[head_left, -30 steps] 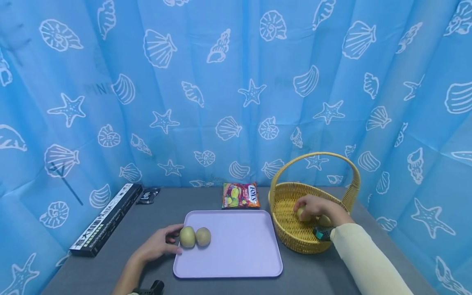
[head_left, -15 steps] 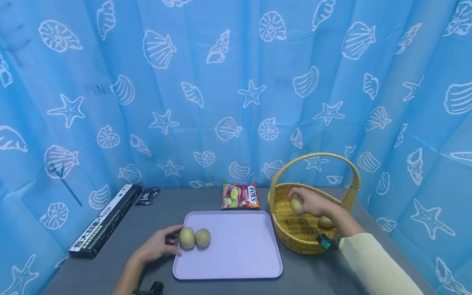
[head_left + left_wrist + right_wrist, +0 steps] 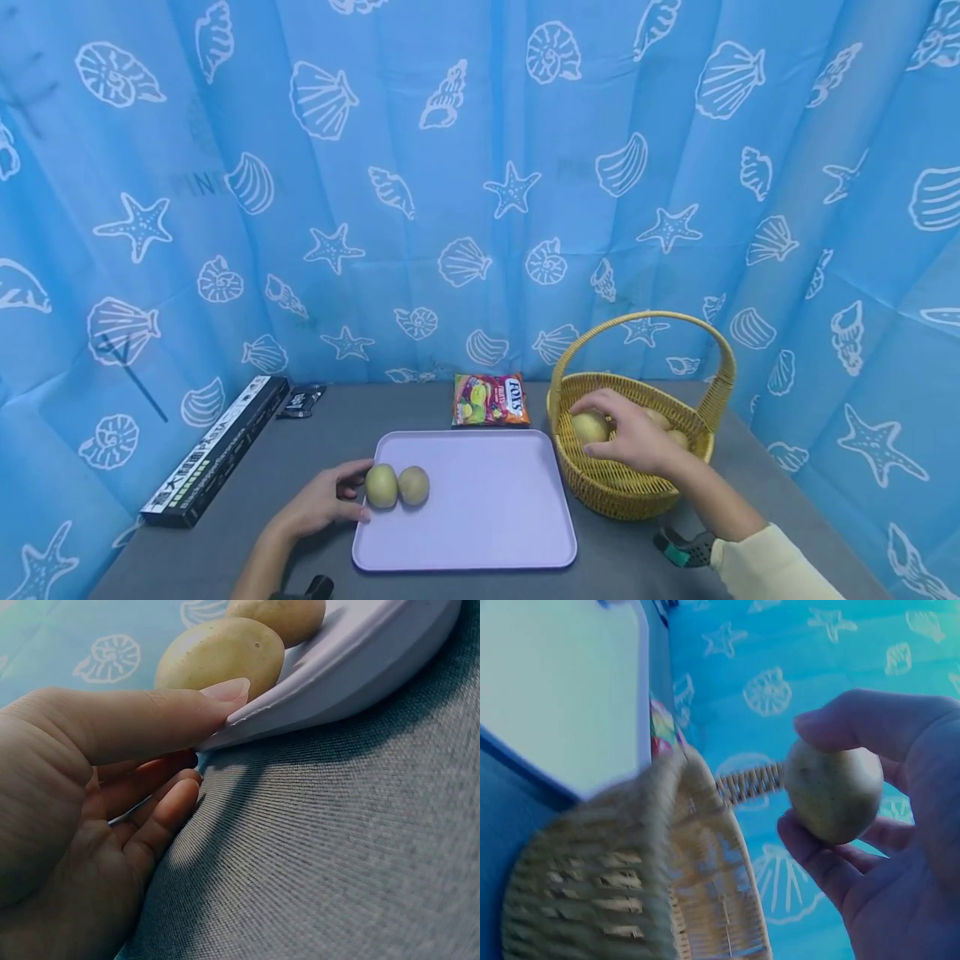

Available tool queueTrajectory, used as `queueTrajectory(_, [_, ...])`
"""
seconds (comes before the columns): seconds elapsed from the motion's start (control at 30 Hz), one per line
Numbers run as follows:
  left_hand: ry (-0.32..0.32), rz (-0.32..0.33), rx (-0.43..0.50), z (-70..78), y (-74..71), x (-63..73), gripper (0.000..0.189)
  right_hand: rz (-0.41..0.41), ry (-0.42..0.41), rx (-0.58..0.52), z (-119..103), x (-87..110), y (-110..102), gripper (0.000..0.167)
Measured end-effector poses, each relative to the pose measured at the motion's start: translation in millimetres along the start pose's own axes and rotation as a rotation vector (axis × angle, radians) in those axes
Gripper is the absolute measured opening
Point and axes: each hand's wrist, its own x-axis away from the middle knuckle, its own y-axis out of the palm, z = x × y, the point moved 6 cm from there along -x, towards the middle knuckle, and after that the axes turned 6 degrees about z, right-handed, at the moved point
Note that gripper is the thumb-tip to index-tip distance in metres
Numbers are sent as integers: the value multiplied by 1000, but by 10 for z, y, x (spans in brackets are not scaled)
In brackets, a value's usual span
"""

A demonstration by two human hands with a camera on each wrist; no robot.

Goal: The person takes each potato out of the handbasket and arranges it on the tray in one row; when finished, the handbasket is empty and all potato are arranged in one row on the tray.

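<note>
The right hand point(image 3: 630, 435) holds a round potato point(image 3: 589, 427) between its thumb and fingers, in the lower right of the head view. Behind that potato is the yellow basket point(image 3: 621, 503) with its big looped handle, and two more potatoes point(image 3: 678, 438) peek out past the hand, inside the basket. In the lower left, the left hand point(image 3: 318, 502) has its thumb and fingers spread wide, with the thumb touching the edge of the purple tray point(image 3: 487, 517). Close by that hand, a greenish potato point(image 3: 381, 486) and a browner potato point(image 3: 413, 486) sit side by side on the tray's left part. Above the tray lies a bright candy bag point(image 3: 490, 400). Farther left are a small black packet point(image 3: 302, 401) and a long black-and-white box point(image 3: 216, 454). They all sit on a gray table point(image 3: 330, 437). A blue curtain point(image 3: 495, 225) with white shells fills the top.
</note>
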Motion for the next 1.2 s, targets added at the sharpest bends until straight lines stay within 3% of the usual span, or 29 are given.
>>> queueTrajectory(0.2, [16, -1, -10, -15, -5, -25, 82, 80, -57, -79, -182, 13, 140, 49])
queueTrajectory(0.67, [10, -1, -18, -22, -14, -43, 83, 40, -32, -130, -504, -135, 809, 53])
queueTrajectory(1.2, [22, 3, -5, 1, -11, -29, 83, -126, 7, -119, -550, -384, 1736, 58])
